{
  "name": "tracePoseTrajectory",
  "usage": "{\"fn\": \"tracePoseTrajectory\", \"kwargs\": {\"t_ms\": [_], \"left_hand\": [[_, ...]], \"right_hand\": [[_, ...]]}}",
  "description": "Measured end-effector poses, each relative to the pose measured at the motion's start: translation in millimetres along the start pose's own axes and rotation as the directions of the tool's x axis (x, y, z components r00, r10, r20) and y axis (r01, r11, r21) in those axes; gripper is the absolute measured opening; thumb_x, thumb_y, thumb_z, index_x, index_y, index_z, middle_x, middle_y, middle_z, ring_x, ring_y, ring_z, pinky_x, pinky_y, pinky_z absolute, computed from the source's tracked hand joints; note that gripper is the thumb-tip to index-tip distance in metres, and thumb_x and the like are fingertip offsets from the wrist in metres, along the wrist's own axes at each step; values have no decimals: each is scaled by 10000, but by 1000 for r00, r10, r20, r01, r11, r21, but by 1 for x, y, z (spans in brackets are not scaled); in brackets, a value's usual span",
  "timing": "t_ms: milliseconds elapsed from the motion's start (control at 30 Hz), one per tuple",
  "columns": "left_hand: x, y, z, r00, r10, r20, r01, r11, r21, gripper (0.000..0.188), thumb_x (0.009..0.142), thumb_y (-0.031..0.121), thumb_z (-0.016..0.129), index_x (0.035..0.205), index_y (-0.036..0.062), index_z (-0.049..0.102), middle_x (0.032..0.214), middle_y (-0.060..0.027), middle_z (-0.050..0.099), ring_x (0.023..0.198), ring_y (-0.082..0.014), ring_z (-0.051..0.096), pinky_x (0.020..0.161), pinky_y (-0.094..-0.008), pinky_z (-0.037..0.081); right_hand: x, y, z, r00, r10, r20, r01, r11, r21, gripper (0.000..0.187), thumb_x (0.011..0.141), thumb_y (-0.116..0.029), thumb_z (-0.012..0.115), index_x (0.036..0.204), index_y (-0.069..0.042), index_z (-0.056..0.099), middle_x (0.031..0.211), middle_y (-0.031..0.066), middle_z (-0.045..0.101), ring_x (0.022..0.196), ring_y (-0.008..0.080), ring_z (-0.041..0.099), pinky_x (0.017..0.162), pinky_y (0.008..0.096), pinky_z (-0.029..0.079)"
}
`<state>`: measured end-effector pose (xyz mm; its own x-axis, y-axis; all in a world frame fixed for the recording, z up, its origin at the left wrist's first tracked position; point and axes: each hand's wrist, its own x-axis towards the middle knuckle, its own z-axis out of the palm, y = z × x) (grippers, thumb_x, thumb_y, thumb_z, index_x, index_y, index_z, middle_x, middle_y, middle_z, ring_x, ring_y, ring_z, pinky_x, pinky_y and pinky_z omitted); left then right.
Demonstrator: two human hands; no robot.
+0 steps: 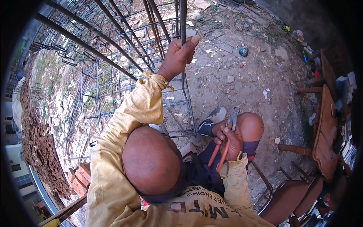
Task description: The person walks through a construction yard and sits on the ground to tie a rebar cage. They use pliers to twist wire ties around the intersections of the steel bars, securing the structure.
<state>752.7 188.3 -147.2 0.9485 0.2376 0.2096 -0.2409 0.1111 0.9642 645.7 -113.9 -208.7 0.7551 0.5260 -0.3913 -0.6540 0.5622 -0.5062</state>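
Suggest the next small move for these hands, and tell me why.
Probably raise the pliers toward the upright bar: the left hand is closed around that bar, seemingly steadying it, while the right hand holds the pliers lower down, beside the bent right knee, well apart from the bar.

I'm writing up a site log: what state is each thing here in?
Left hand: closed around steel rebar
Right hand: wrapped around red-handled pliers
Red-handled pliers: handles apart
Wooden table: tipped on its side
Red bricks: piled together
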Motion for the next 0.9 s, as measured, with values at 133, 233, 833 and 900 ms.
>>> {"fn": "tracePoseTrajectory", "kwargs": {"t_ms": [133, 233, 833, 900], "left_hand": [[3, -6, -15, 999, 32, 4, -32, 999, -23, 544, 981, 410, 503, 538, 117, 385, 480, 35, 346, 423, -75, 278, 429, -271, 205], [6, -2, -31, 997, 47, 67, -47, 999, -15, 538, 977, 451, 475, 578, 101, 388, 513, 1, 349, 458, -116, 323, 464, -287, 234], [-2, -15, -21, 972, 214, -98, -203, 973, 115, 563, 1013, 459, 404, 591, 87, 412, 506, -11, 384, 457, -105, 334, 450, -281, 254], [-3, -16, -18, 972, 200, -119, -185, 975, 125, 585, 1010, 473, 409, 569, 88, 425, 499, -13, 397, 459, -104, 350, 452, -277, 261]], "right_hand": [[0, 0, 4, 1000, 6, -12, -6, 1000, -9, 144, 911, -31, 584, 980, -144, 528, 934, 37, 544, 711, 106, 504, 581, 263, 440], [2, 1, 4, 1000, 5, -14, -6, 1000, -16, 139, 913, -33, 583, 978, -140, 523, 928, 34, 540, 712, 103, 502, 583, 262, 439], [8, 7, 7, 998, 37, -57, -39, 999, -32, 157, 915, -23, 579, 999, -145, 526, 945, 30, 545, 715, 100, 508, 595, 260, 442], [8, 7, 7, 998, 38, -52, -39, 999, -16, 157, 917, -21, 574, 1004, -143, 528, 948, 33, 543, 714, 101, 509, 593, 261, 444]]}}
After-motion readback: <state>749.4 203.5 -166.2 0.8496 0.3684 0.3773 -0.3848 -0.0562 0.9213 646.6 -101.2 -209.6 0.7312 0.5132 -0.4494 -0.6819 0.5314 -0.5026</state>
